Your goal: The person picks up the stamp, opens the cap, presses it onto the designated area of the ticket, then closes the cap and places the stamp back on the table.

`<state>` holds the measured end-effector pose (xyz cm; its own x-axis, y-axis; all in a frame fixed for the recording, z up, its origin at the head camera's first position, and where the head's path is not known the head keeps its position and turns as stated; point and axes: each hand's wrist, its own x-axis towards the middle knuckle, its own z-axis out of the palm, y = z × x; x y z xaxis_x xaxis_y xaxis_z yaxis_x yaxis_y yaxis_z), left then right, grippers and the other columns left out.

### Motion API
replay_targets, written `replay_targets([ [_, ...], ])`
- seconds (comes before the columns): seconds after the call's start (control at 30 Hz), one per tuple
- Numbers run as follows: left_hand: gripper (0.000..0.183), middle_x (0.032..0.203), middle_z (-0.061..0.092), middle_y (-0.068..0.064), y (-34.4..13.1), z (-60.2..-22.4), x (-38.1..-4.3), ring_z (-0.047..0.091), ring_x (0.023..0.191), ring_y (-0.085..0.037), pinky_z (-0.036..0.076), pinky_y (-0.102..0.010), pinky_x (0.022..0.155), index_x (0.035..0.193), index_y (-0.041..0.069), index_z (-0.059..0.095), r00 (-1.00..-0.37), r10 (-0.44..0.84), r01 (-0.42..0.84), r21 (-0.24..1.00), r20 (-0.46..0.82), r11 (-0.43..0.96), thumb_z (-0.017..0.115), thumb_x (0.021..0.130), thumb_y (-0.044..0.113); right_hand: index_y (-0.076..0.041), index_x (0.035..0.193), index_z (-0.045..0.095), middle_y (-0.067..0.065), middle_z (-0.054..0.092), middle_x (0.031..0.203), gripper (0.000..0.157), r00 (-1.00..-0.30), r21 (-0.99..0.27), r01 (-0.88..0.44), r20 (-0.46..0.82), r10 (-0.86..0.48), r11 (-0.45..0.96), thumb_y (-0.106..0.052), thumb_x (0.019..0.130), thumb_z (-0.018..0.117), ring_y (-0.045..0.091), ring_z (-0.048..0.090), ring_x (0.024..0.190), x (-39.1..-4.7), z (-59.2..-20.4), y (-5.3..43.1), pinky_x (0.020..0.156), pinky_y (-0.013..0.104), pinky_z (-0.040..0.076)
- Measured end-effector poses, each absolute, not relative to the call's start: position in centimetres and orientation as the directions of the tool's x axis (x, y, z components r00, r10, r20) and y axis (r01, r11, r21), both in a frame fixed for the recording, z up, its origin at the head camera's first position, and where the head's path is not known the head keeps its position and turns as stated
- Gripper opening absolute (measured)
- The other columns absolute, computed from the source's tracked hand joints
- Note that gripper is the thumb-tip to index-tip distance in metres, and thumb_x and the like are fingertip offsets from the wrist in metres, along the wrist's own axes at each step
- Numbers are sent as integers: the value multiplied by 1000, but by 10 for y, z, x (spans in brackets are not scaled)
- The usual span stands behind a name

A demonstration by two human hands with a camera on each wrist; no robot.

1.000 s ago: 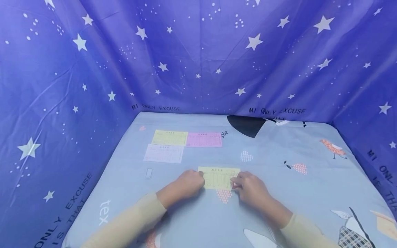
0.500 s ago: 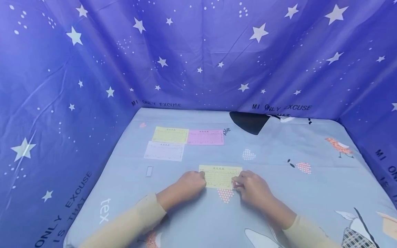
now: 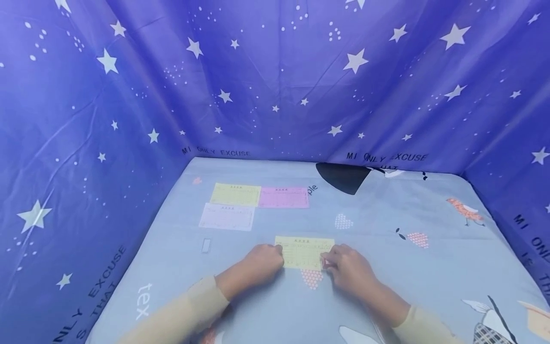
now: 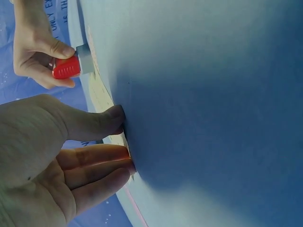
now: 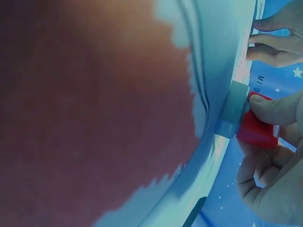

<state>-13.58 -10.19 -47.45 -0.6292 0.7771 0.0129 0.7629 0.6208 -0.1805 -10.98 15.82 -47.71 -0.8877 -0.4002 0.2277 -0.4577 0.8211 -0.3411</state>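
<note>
A yellow printed slip [image 3: 302,253] lies flat on the bedspread-like cloth. My left hand [image 3: 263,262] pinches its left edge with thumb and index finger; the other fingers [image 4: 102,182] stretch beside it in the left wrist view. At the slip's lower right corner, my right hand [image 3: 350,271] holds a small red stamp [image 4: 67,67] between thumb and fingers. Its ridged red body ends in a grey translucent block [image 5: 232,109], which rests against the sheet. The stamp's underside is hidden. In the head view the right fingers cover most of the stamp.
Farther back left lie another yellow slip [image 3: 235,194], a pink slip [image 3: 283,197] and a white slip [image 3: 227,217], edges close together. A light blue patterned cloth [image 3: 378,258] covers the surface. Purple starry curtains [image 3: 275,86] stand at the back and sides.
The head view has tilted up and down slightly. Both hands stay at the yellow slip's edges; less of the red stamp shows between my right fingers now.
</note>
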Motion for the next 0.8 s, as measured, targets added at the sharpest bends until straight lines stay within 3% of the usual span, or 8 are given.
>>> replay_targets([
  [0.17, 8, 71, 58, -1, -104, -475, -134, 42, 52, -10, 42, -20, 47, 83, 7, 77, -639, 769, 757, -152, 31, 635, 70, 86, 10, -8, 104, 78, -3, 69, 88, 32, -858, -323, -507, 278, -432, 799, -7, 73, 86, 13, 61, 82, -113, -480, 160, 75, 31, 54],
  [0.57, 8, 72, 60, 0, -104, -482, -140, 44, 53, -9, 41, -20, 46, 81, 12, 76, -615, 784, 773, -132, 88, 621, 70, 85, 11, -8, 109, 76, 3, 73, 98, 34, -882, -331, -470, 212, -421, 818, -14, 77, 85, 22, 67, 93, -120, -468, 172, 85, 42, 55],
  [0.7, 8, 73, 60, 0, -104, -481, -142, 47, 57, -9, 43, -20, 48, 81, 14, 76, -614, 783, 768, -154, 95, 621, 70, 87, 12, -14, 102, 77, -5, 70, 92, 25, -900, -366, -433, 236, -368, 824, -18, 79, 85, 19, 66, 90, -125, -462, 183, 83, 42, 55],
  [0.8, 9, 74, 60, 0, -104, -483, -144, 49, 59, -9, 45, -19, 49, 83, 13, 76, -612, 786, 770, -161, 90, 618, 70, 88, 12, -18, 97, 77, -5, 71, 96, 17, -922, -400, -382, 224, -315, 833, -17, 81, 84, 22, 67, 97, -129, -459, 195, 88, 46, 54],
])
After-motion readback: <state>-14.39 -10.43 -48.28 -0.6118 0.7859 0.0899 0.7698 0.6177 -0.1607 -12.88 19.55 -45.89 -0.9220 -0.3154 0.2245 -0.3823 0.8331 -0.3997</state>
